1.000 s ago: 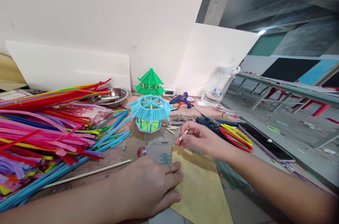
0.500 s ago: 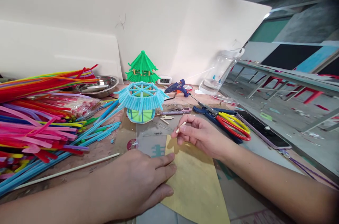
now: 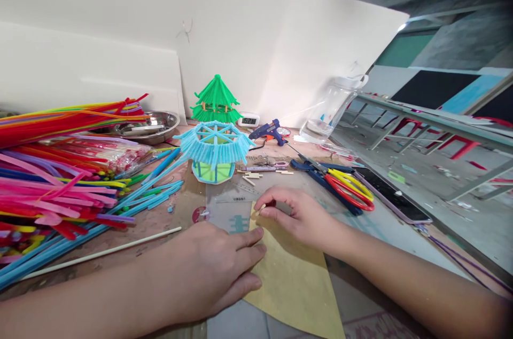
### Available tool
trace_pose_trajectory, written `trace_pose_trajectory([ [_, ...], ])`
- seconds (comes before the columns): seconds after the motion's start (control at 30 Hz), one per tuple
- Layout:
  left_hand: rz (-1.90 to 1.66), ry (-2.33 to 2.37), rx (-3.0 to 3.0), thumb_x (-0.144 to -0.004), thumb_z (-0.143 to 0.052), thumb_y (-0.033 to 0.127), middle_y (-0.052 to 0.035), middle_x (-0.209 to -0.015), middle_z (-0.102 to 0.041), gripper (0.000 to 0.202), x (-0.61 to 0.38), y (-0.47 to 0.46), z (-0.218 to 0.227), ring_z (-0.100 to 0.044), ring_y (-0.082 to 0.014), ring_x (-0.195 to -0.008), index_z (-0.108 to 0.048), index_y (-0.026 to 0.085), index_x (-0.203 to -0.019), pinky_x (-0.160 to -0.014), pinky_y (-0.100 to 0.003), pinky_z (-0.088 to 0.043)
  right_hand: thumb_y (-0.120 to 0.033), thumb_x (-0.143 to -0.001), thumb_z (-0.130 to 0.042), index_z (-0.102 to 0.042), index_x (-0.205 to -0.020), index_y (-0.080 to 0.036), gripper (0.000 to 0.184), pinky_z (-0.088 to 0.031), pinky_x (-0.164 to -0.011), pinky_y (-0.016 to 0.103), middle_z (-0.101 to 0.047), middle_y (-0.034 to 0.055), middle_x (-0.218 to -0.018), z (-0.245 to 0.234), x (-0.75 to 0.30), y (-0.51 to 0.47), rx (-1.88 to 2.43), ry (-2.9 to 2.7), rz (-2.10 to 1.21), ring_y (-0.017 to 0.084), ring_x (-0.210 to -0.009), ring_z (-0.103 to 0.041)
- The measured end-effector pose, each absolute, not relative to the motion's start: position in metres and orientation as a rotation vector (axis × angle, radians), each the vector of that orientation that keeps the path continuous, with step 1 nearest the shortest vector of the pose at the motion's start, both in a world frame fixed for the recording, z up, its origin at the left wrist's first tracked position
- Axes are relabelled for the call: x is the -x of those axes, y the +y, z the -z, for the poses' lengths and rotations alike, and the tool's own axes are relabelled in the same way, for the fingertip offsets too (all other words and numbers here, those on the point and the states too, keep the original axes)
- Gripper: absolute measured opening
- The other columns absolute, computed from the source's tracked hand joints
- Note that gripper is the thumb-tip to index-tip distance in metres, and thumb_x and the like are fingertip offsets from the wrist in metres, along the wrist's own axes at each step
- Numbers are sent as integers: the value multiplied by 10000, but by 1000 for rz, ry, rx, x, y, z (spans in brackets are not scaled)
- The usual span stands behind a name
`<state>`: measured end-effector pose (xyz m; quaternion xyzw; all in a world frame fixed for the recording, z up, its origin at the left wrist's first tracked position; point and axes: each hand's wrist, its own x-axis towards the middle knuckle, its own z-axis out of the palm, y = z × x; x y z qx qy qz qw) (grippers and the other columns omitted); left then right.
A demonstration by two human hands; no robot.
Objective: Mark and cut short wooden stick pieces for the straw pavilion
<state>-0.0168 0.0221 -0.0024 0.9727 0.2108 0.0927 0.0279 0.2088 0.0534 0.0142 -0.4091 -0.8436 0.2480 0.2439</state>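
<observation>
Pinching stick (image 3: pixel 262 207) at yellow sheet's (image 3: pixel 296 285) far corner, right hand (image 3: pixel 298 216); left hand (image 3: pixel 220 269) lying flat; blue pavilion (image 3: pixel 214 154) standing seemingly unfinished (small pieces (image 3: pixel 253 175) lying loose).

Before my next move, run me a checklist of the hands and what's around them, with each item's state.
1. Sheet steadied: ok; the left hand rests on the edge of the yellow sheet.
2. Small stick piece gripped: ok; pinched in the right hand.
3. Piece touching the sheet: cannot tell; the hand partly hides it.
4. Blue model clear of both hands: ok; it stands beyond them.
5. Glue gun switched off: cannot tell; nothing visible shows it.
</observation>
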Motion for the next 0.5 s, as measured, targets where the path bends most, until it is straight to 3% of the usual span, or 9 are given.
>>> trace_pose_trajectory([
  [0.5,-326,657,-3044,-1006,-388,421,-5,-1348,-615,357,18,22,4,-698,-206,-959,-552,228,-1258,-666,-361,-534,-95,-903,-550,-626,-864,-167,111,-412,-750,295,-626,43,-861,-6,-202,49,1049,-2446,-510,178,-828,-553],
])
